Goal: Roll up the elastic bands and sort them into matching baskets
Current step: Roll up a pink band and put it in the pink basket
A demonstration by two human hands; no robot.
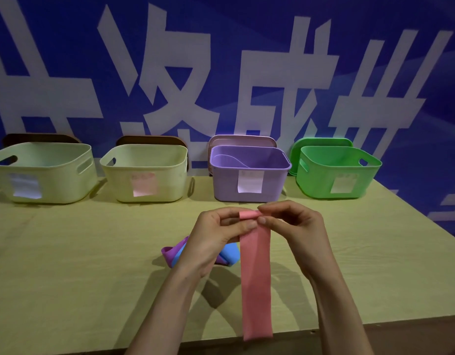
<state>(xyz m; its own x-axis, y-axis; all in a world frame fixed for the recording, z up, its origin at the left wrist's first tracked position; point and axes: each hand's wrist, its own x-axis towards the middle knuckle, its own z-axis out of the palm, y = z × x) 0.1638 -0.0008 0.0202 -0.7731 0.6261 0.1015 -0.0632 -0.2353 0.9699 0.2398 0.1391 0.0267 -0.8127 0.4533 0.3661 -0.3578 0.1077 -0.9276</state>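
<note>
Both hands are working the top end of the pink band, centre frame, held above the table. The left hand is pinching the left edge of the first turn between thumb and fingertips. The right hand is doing the same on the right edge, fingers curled in. There's only one small turn so far. The rest is hanging straight down toward the bottom of the frame; can't tell if the tail is touching the table.

Risks, my read:
- The strip is looking springy, so the turn is likely popping open if either pinch is loosening.
- Uneven feed between the two sides would be coning the roll.
- The long free tail could be dragging or twisting.
- Mis-sort: two near-identical cream baskets are sitting upper left. The pink-label basket is looking like the match, with the white-label basket just beside it.

Materials:
- The band is flat, thin, matte and even in width.
- The purple band and blue band are lying in floppy loops under the left hand.
- The baskets, including the purple basket and green basket upper right, are smooth moulded plastic with rounded corners and cut-out handles.
- The table is pale wood-grain.
</note>
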